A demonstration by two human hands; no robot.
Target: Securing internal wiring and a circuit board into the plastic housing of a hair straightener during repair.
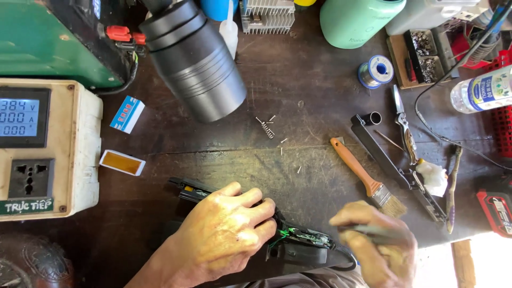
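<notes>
While our left hand [226,232] lies flat over the black opened device [277,234], its fingers [256,210] curl down across the casing and press it to the dark workbench [224,154]. Under and just beyond those fingertips runs the exposed circuit board [306,237], with green wires beside it. Our right hand [376,245] closes around a slim grey tool [368,230], perhaps a soldering iron, its tip pointing toward the board's near end; the blur hides whether it touches. Past our right knuckles lies an orange-handled paintbrush [362,176], and a small spring [266,128] sits well beyond our left fingers.
</notes>
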